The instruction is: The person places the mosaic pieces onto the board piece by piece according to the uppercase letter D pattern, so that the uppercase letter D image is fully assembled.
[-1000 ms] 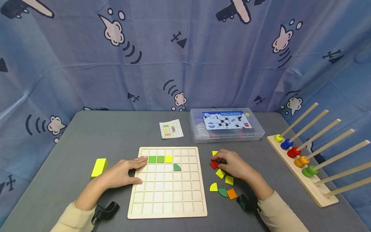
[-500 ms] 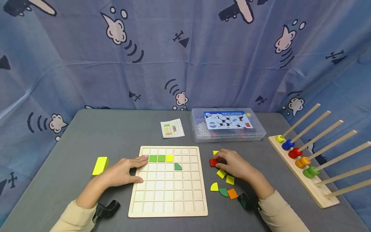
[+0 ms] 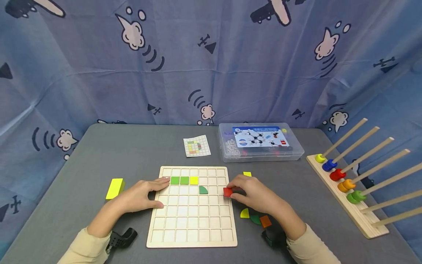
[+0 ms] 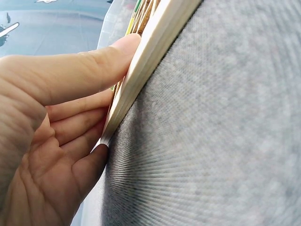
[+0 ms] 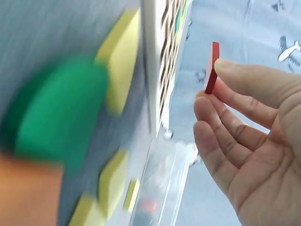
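A red square tile is pinched between thumb and fingers of my right hand, over the right edge of the wooden grid board. The right wrist view shows the tile edge-on, raised above the table. My left hand rests on the board's left edge; in the left wrist view its thumb lies against the wooden rim. Two green squares and a yellow square sit in a row on the board, with a green quarter-circle tile one row nearer.
Loose tiles lie right of the board, among them a yellow quarter-circle and an orange square. Behind are a printed pattern card and a clear plastic box. A peg rack stands right, a yellow block left.
My right hand has picked up the red tile from beside the board and carried it left to the board's right edge. The left hand has stayed in place.
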